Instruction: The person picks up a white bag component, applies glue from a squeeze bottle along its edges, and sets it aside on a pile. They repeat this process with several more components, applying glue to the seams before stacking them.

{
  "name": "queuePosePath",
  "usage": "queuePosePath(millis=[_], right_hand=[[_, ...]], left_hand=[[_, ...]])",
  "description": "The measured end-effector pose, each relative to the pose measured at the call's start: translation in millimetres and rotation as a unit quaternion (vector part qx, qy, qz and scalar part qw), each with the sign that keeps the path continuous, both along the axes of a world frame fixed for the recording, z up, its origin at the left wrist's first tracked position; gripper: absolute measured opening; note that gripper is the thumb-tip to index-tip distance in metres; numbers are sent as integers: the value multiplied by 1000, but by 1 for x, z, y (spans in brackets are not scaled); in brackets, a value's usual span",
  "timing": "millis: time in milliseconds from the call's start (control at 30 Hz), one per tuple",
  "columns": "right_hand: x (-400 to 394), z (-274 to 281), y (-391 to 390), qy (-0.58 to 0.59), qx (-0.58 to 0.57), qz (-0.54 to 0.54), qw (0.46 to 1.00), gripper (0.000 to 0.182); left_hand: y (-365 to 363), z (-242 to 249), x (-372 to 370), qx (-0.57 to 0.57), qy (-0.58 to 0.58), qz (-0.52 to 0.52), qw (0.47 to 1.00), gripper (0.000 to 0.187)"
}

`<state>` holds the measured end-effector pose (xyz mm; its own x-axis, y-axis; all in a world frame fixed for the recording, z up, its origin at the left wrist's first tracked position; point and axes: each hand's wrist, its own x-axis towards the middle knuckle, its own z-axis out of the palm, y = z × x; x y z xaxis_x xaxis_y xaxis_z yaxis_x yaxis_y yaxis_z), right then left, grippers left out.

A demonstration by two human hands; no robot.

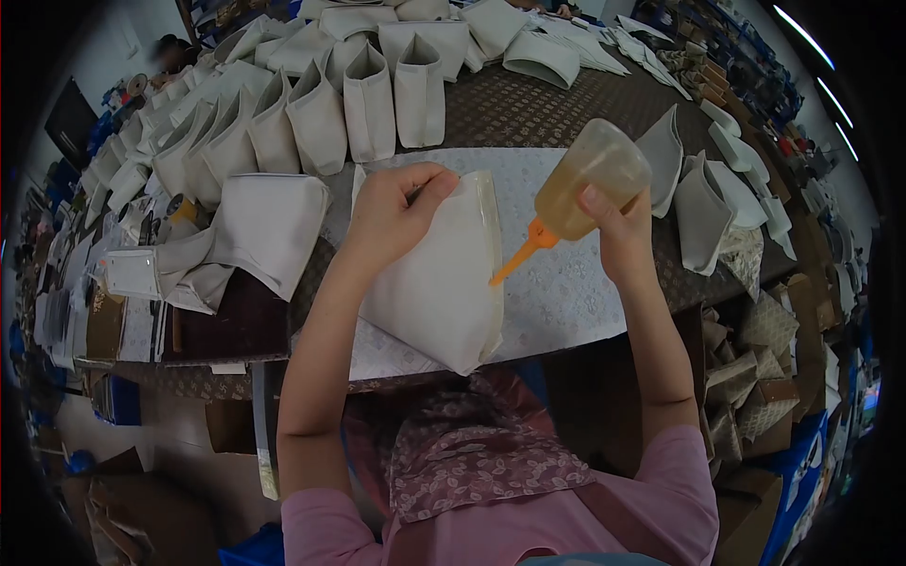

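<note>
My left hand (392, 212) grips the top of a cream fabric piece (444, 283) that stands tilted on a white patterned sheet (557, 292). My right hand (618, 226) holds a clear squeeze bottle (590, 179) of amber glue, tipped downward. Its orange nozzle (514, 262) touches the right edge of the fabric piece, along a glossy seam strip.
Several folded cream fabric pieces (368, 104) stand in rows at the back and left of the brown table (528, 108). More pieces (703, 212) lie at the right. Cardboard boxes (764, 377) with patterned parts sit below the table's right edge. Papers (132, 283) crowd the left.
</note>
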<state>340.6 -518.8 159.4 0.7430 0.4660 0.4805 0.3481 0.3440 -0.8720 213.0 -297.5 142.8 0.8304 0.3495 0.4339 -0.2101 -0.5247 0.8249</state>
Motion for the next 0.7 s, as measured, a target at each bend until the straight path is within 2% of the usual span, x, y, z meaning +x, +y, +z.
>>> queuePosePath(millis=[133, 233, 333, 367, 467, 500, 567, 700], right_hand=[[18, 19, 21, 53, 96, -34, 993, 61], [32, 19, 43, 32, 175, -97, 979, 57], [24, 26, 32, 48, 209, -37, 976, 58], [20, 26, 24, 50, 177, -12, 983, 65], [13, 6, 11, -22, 75, -99, 992, 75], [5, 3, 4, -35, 45, -98, 994, 78], [-17, 4, -12, -65, -14, -93, 993, 84], [-51, -14, -32, -57, -42, -28, 997, 90]], left_hand=[[-3, 6, -3, -23, 52, -18, 998, 19], [-1, 5, -4, -14, 40, -22, 999, 19], [0, 5, -6, 8, 49, -14, 999, 19], [1, 4, -5, 4, 33, -10, 999, 20], [0, -4, -1, -9, 3, -5, 1000, 24], [-1, -3, 0, -11, -3, -1, 1000, 25], [0, -3, 2, -16, -12, 11, 1000, 25], [4, -3, 7, -27, 5, 39, 999, 23]])
